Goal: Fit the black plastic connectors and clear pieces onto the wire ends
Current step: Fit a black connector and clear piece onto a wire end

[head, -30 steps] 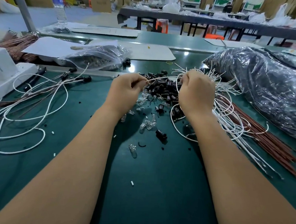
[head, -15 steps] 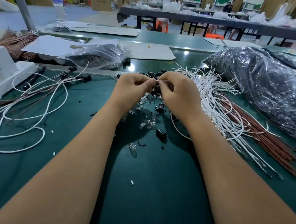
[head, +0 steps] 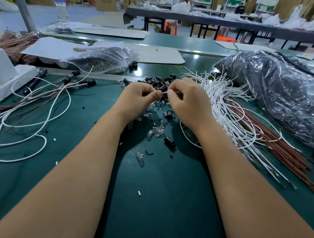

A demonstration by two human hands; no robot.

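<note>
Both hands meet over the pile of black connectors [head: 159, 82] at mid tabletop [head: 165, 203]. Left hand [head: 138, 95] and right hand [head: 186, 99]: fingers curled, pinching a thin wire end [head: 164, 92] between them. Whether a connector is already on it, cannot tell. Clear pieces [head: 155, 131] lie scattered just nearer than the hands; unfitted white wires [head: 227, 112] fan to the right, finished leads [head: 67, 83] to the left. Judged step: threading one wire end. Next calls for steady alignment, then a seating push.
</note>
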